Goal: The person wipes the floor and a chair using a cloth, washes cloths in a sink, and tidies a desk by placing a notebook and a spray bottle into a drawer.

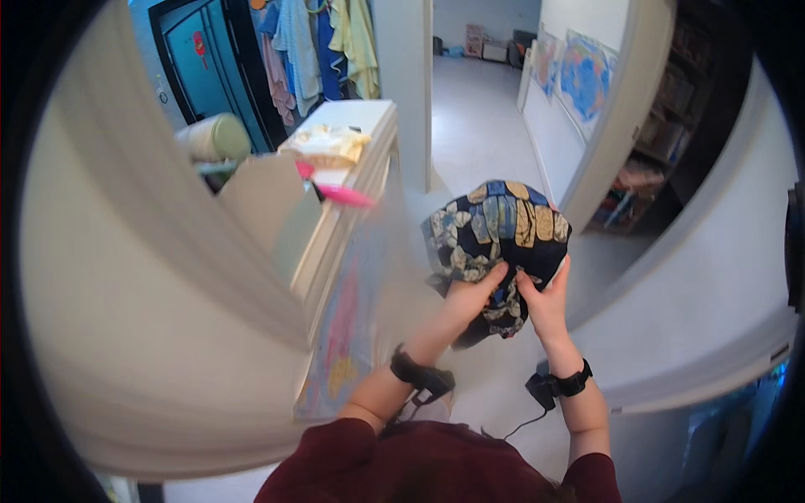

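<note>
A bunched dark cloth item (503, 214) with rows of tan, cream and blue patches is held up in front of me. Its exact kind cannot be made out. My left hand (476, 289) grips its near left side, thumb lying on top and fingers hidden beneath. On the near right side my right hand (547, 293) pinches it, thumb on top and fingers behind the edge. Gathered folds hang between the two hands. Black straps with small dark units sit around both wrists, and a thin cable hangs at the right one.
On my left stands a white cabinet (369, 138) with a yellowish cloth (329, 147) and a pink object (345, 195) on top. Garments (293, 54) hang beyond it near a dark door (205, 63). Ahead, a doorway opens onto a pale floor (474, 121); shelves (637, 180) stand right.
</note>
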### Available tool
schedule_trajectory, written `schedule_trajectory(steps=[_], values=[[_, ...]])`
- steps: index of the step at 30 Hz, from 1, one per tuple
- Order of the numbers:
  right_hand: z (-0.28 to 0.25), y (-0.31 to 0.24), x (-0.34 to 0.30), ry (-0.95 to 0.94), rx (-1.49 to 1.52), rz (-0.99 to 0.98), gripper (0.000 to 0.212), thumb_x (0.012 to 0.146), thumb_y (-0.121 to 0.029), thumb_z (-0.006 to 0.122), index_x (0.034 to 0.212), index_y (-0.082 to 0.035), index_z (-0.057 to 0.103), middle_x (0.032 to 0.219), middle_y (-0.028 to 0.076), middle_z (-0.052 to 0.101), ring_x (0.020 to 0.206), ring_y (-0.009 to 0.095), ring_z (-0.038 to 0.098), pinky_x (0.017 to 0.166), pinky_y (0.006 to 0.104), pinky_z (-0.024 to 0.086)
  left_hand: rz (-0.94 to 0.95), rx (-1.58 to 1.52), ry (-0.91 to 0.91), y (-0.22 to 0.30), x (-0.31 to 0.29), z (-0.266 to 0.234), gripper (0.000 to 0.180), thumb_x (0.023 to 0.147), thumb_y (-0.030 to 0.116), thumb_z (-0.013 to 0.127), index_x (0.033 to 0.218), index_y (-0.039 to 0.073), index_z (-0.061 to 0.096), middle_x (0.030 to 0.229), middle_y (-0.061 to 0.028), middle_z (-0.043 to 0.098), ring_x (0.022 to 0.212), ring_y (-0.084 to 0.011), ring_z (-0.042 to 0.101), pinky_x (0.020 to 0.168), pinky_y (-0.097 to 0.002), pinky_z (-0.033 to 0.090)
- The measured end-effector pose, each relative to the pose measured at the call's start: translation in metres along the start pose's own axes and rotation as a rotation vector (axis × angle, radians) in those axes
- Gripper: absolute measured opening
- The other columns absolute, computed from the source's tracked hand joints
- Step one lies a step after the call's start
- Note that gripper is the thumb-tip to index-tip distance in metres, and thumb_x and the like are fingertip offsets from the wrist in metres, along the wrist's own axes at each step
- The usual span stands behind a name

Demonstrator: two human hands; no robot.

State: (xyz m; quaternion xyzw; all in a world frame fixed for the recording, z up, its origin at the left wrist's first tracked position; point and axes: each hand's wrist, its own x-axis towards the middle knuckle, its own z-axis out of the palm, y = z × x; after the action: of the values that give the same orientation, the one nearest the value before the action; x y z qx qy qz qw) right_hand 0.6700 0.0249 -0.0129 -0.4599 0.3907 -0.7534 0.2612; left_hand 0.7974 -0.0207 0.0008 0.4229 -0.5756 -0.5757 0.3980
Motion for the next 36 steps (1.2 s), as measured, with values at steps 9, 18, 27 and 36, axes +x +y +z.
schedule_trajectory(steps=[9, 18, 27, 36], values=[[-0.008, 0.013, 0.016, -0.058, -0.018, -0.286, 0.053, 0.075, -0.005, 0.063, 0.119, -0.004, 0.035, 0.106, 0.006, 0.049, 0.097, 0.014, 0.047, 0.085, 0.0276, 0.038, 0.368, -0.106, 0.124, -0.007, 0.009, 0.020, 0.039, 0.077, 0.035, 0.067, 0.098, 0.003, 0.057, 0.074, 0.0002, 0.056, 0.053, -0.0063, 0.046, 0.042, -0.0222, 0.037], [-0.014, 0.015, -0.022, -0.347, 0.484, -0.599, 0.050, 0.077, -0.008, 0.065, 0.118, -0.003, 0.037, 0.106, 0.004, 0.051, 0.096, 0.011, 0.048, 0.084, 0.0252, 0.040, 1.050, -0.025, 0.391, -0.031, -0.067, 0.043, 0.032, 0.077, 0.026, 0.068, 0.098, 0.003, 0.058, 0.084, -0.0002, 0.057, 0.068, -0.0096, 0.051, 0.055, -0.0233, 0.038], [-0.096, -0.072, -0.290, -0.829, 0.475, -0.567, 0.052, 0.072, -0.014, 0.071, 0.111, 0.000, 0.039, 0.100, 0.009, 0.054, 0.091, 0.017, 0.053, 0.080, 0.0288, 0.043, 0.612, 0.179, 0.784, -0.127, -0.429, 0.099, 0.040, 0.073, 0.040, 0.070, 0.092, 0.007, 0.061, 0.071, 0.0018, 0.056, 0.054, -0.0086, 0.048, 0.044, -0.0222, 0.034], [-0.200, -0.153, -0.578, -1.107, -0.099, -0.253, 0.055, 0.074, -0.032, 0.067, 0.109, 0.006, 0.047, 0.103, 0.025, 0.055, 0.093, 0.034, 0.055, 0.079, 0.0365, 0.044, 0.029, 0.350, 1.267, -0.253, -0.722, 0.132, 0.065, 0.070, 0.043, 0.068, 0.104, -0.010, 0.053, 0.089, -0.0212, 0.063, 0.083, -0.0266, 0.062, 0.072, -0.0340, 0.047]])
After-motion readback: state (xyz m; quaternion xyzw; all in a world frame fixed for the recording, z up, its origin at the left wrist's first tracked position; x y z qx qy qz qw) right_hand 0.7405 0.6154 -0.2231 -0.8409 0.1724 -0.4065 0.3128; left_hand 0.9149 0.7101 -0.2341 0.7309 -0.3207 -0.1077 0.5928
